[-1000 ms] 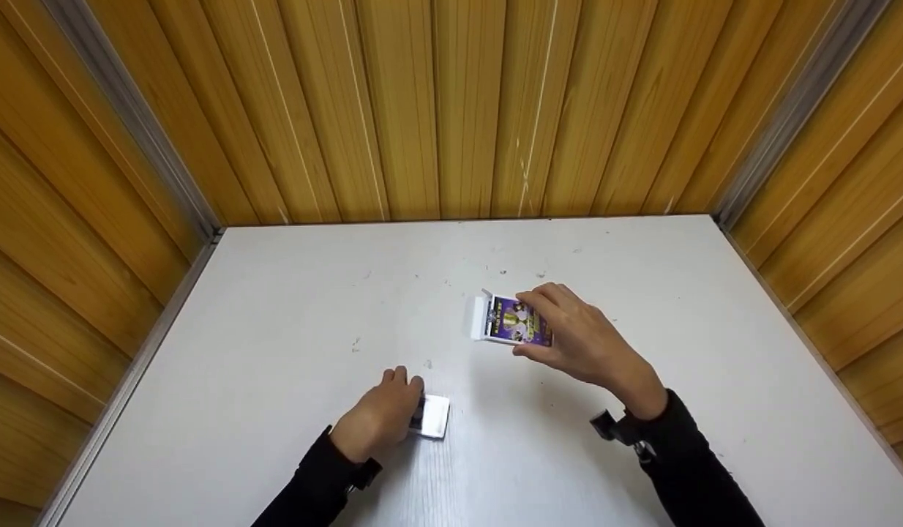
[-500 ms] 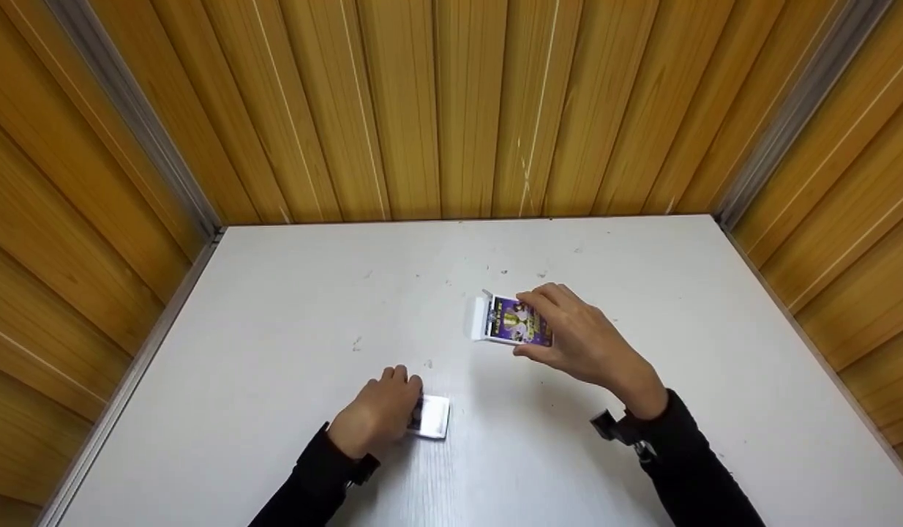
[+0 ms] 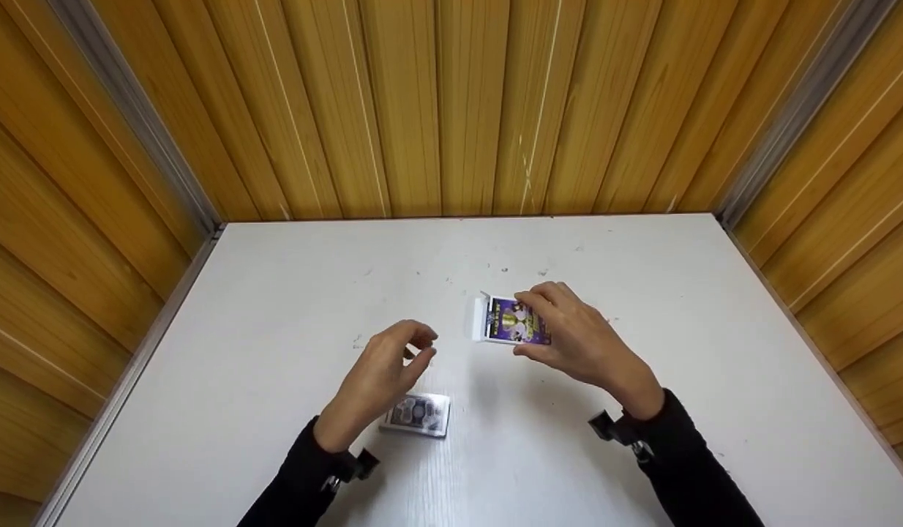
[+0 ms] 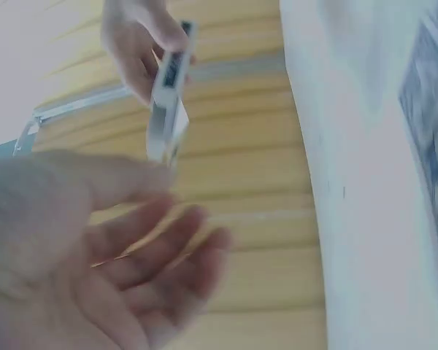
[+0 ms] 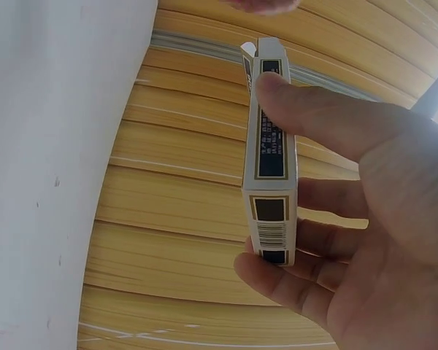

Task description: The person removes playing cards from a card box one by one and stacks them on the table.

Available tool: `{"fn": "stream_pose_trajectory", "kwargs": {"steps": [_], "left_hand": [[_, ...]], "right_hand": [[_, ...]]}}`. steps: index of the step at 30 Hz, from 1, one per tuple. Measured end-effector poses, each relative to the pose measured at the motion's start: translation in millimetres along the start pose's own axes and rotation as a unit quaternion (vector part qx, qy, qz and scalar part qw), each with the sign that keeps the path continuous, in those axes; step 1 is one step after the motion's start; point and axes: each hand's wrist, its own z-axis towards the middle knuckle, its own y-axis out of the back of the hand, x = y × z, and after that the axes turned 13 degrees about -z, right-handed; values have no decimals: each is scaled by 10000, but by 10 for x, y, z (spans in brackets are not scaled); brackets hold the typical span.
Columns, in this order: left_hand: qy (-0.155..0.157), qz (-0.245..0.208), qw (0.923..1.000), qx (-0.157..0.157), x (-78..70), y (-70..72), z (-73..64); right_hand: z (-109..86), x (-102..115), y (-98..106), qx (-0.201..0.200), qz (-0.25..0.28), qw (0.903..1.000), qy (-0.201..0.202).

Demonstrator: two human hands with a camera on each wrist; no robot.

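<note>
My right hand grips a purple-and-white card box by its long edges, raised above the table. Its end flap stands out toward the left. From the right wrist, a narrow side with black panels and the barcode end show, thumb on one edge and fingers on the other. A deck of playing cards lies flat on the table, patterned side up. Over its far left side hovers my left hand, fingers loosely bent. The left wrist view shows nothing between thumb and fingers.
The white table bears small dark marks. Wood-patterned panels enclose it at the back and both sides, with grey metal posts in the corners. Each wrist wears a small black camera mount.
My left hand has lifted off the deck and moved up and away, uncovering the patterned top card. The right hand and the card box stay nearly where they were.
</note>
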Motion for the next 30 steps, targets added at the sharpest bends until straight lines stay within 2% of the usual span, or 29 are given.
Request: {"fn": "stream_pose_trajectory", "kwargs": {"steps": [2,4,10,16,22,30], "left_hand": [[-220,-459,9982,-327,-28,-69,21],[-299,-792,9950,-522,-46,-131,27],[-101,-1315,9896,-568,-51,-252,14],[154,-1287,9904,-470,-11,-292,8],[273,-1197,9913,-476,28,-297,0],[511,-1379,9887,-297,34,-280,7]], "right_hand": [[5,22,-24,17,-22,10000,36],[10,53,-55,33,-43,9999,95],[7,183,-153,96,-104,9994,309],[5,327,-212,30,-104,9984,563],[4,416,-206,-1,-183,9972,729],[-2,457,-195,-43,-237,9964,819]]}}
